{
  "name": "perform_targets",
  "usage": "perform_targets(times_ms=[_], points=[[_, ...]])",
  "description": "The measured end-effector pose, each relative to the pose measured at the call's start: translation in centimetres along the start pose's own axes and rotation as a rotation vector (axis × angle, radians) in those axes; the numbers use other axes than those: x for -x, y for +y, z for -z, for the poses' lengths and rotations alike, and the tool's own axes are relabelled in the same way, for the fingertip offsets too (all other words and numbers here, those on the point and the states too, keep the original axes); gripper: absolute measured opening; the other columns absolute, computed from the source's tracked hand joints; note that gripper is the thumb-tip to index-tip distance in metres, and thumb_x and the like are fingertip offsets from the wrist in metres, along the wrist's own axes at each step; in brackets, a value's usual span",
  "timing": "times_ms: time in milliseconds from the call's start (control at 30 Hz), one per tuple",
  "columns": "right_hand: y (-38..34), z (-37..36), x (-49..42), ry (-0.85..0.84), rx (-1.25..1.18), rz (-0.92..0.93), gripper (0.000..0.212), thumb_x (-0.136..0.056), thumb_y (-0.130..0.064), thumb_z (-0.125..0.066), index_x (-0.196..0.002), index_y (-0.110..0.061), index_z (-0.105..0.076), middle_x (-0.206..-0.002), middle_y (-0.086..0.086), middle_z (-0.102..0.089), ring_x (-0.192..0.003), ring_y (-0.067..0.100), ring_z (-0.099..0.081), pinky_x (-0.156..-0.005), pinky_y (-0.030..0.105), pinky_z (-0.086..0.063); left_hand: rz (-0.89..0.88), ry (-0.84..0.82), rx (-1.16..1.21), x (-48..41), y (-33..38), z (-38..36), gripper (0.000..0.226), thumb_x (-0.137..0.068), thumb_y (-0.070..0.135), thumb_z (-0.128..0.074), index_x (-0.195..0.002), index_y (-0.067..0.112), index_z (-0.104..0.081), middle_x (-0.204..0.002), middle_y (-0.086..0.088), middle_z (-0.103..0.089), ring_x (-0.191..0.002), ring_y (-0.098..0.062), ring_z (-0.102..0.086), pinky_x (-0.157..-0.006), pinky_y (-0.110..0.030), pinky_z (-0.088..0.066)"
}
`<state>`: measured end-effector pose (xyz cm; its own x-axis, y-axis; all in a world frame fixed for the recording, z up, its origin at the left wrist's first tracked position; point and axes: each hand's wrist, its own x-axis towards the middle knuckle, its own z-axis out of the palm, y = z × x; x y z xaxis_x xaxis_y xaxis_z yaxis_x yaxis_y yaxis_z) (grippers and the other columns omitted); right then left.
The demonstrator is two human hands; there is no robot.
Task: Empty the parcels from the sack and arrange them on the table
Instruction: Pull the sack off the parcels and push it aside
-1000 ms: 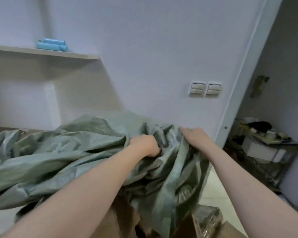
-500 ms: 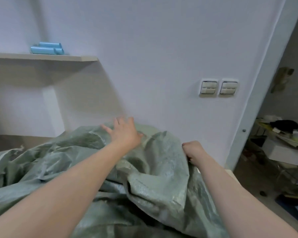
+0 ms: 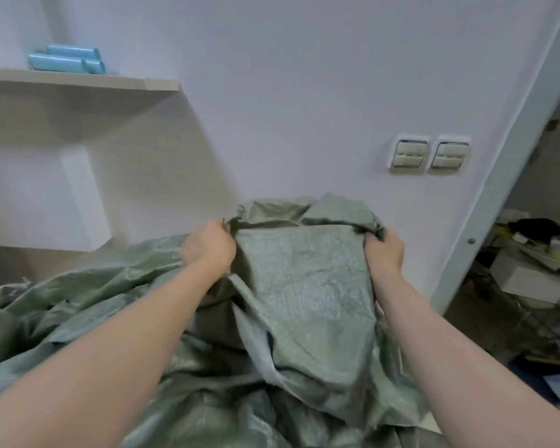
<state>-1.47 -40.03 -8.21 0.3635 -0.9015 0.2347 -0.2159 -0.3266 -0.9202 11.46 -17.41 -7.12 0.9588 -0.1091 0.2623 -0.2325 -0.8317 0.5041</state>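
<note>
A large grey-green woven sack [image 3: 304,286] lies crumpled in front of me and fills the lower part of the view. My left hand [image 3: 209,245] grips a bunched fold of the sack at its upper left. My right hand [image 3: 385,250] grips the sack's upper right edge. Between both hands a flat panel of the fabric is stretched and lifted toward the wall. No parcels show; the sack hides whatever lies under it, and the table is hidden too.
A white wall stands close behind the sack, with two switch plates [image 3: 429,155]. A shelf [image 3: 78,82] at upper left carries light blue rolls [image 3: 67,61]. At the right, a doorway opens onto a cluttered rack [image 3: 537,263].
My left hand went from resting open on top of the sack to gripping a fold. Both hands have lifted the sack's edge higher. The parcels seen below one second ago are out of sight.
</note>
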Motion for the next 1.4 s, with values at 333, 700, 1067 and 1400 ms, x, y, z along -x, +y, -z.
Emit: perform_targets(times_ms=[333, 700, 1067, 1400], points=[[-0.5, 6.0, -0.5, -0.123, 0.028, 0.067, 0.086, -0.092, -0.035, -0.062, -0.155, -0.021, -0.005, -0.162, 0.001, 0.006, -0.149, 0.023, -0.005, -0.121, 0.041, -0.013, -0.239, -0.177, 0.234, 3.0, 7.1, 1.9, 0.113, -0.085, 0.051, -0.065, -0.15, 0.027, 0.024, -0.159, -0.007, 0.025, -0.148, -0.027, 0.016, -0.116, -0.059, 0.003], [8.8, 12.9, 9.5, -0.463, 0.23, -0.579, 0.089, -0.083, -0.076, -0.043, -0.142, -0.009, -0.039, -0.126, 0.013, -0.047, -0.106, 0.033, -0.051, -0.08, 0.039, -0.048, -0.373, -0.301, -0.169, 12.6, 2.6, 2.2, 0.052, -0.089, 0.061, -0.051, -0.137, 0.042, -0.044, -0.155, -0.003, -0.027, -0.147, -0.029, -0.009, -0.111, -0.068, 0.009], [11.3, 17.7, 15.5, -0.85, 0.845, -0.761, 0.04, -0.099, -0.017, -0.036, -0.076, 0.0, -0.064, -0.066, 0.011, -0.064, -0.041, 0.015, -0.058, -0.034, 0.016, -0.038, -0.648, -0.528, -0.111, 19.5, 0.0, 5.6, 0.037, -0.07, 0.077, -0.058, -0.077, 0.04, -0.058, -0.124, 0.007, -0.052, -0.13, -0.023, -0.039, -0.114, -0.065, 0.0], [10.5, 17.0, 24.0, -1.237, 0.709, -0.692, 0.08, -0.084, -0.068, -0.052, -0.131, -0.004, -0.05, -0.105, 0.009, -0.07, -0.089, 0.016, -0.07, -0.052, 0.017, -0.05, -0.712, -0.632, -0.747, 24.0, -4.9, 5.4, 0.087, -0.076, 0.044, -0.075, -0.147, 0.036, -0.025, -0.161, -0.005, 0.009, -0.148, -0.03, 0.01, -0.113, -0.067, 0.001]])
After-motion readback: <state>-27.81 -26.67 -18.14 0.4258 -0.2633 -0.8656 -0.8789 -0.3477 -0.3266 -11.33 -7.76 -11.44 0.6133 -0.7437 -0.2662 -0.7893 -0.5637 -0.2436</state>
